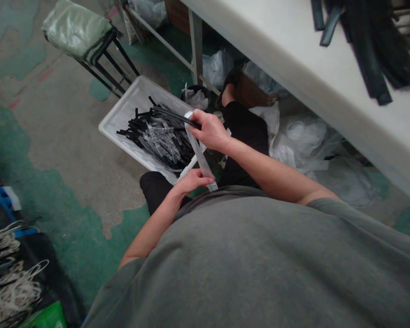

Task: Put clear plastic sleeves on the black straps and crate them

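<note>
My right hand (210, 130) is closed on a thin black strip (172, 115) that points left over the bin. From beside its fingers a translucent white plastic strip (200, 157) slants down toward my lap, and my left hand (194, 180) pinches it near its lower end. Whether the black strip lies inside the plastic or only against it, I cannot tell. Below the hands, a white plastic bin (114, 113) holds a heap of black strips (157, 132), several with clear printed wrapping around them.
A white table (294, 59) with a bundle of black strips (369, 50) stands at upper right. A padded stool (77, 29) is behind the bin. Clear plastic bags (304, 136) lie under the table. Pale cords (17, 291) are piled at lower left.
</note>
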Motion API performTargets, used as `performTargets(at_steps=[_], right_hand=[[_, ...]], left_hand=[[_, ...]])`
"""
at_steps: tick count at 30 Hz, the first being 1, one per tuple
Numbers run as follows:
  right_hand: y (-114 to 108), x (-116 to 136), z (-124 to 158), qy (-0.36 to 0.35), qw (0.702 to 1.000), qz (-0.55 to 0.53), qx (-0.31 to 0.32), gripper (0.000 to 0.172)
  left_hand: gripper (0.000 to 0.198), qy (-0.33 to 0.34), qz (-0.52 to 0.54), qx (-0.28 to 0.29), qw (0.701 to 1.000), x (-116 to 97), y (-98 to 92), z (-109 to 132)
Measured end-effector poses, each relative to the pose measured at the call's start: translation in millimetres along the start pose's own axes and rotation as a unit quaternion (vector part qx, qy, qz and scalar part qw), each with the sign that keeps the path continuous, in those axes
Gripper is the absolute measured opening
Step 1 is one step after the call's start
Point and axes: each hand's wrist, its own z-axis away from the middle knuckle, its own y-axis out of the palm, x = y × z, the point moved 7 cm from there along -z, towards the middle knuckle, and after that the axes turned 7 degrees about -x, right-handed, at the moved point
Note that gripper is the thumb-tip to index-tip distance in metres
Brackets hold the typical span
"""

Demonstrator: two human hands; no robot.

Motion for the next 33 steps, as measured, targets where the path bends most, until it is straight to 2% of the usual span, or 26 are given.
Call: performTargets(at_steps=[3,7,11,14,17,20,23,27,30,33], right_hand=[[0.5,-1.3,0.0,-0.001,1.000,0.013,-0.006,0.003],[5.7,-3.7,-0.1,0.001,1.000,-0.001,-0.003,0.004],[15.2,-9.1,-2.4,0.022,0.998,-0.063,0.014,0.008],[16.5,-14.9,-2.7,0.053,0.992,-0.106,0.035,0.018],[6.9,-23.6,6.0,0.116,0.982,-0.135,0.067,0.034],[-6.4,-26.3,30.7,0.163,0.966,-0.127,0.158,0.047],[-17.9,-20.5,68.3,0.174,0.942,-0.091,0.274,0.048],[-23.2,-5.4,113.4,0.183,0.909,-0.068,0.369,0.048],[-19.1,4.6,127.4,0.164,0.907,-0.020,0.388,0.046],[-11.7,7.3,127.8,0.139,0.910,0.025,0.390,0.045]], left_hand=[[0.016,0.010,-0.037,0.007,0.999,1.8,0.2,2.9],[0.015,0.056,-0.130,0.006,0.990,-2.9,-4.1,6.9],[0.020,0.070,-0.181,-0.026,0.981,-3.4,-12.7,8.2],[0.020,0.034,-0.102,-0.073,0.991,1.6,-21.9,6.8],[0.028,0.014,0.068,-0.132,0.989,0.1,-34.1,5.3],[0.038,0.032,0.224,-0.187,0.956,-11.3,-49.3,4.5],[0.042,0.048,0.322,-0.232,0.916,-22.1,-63.3,3.9],[0.041,0.050,0.362,-0.279,0.888,-28.7,-72.6,2.7],[0.039,0.052,0.370,-0.274,0.886,-31.5,-69.8,1.3],[0.039,0.060,0.370,-0.263,0.889,-33.7,-64.9,1.9]])
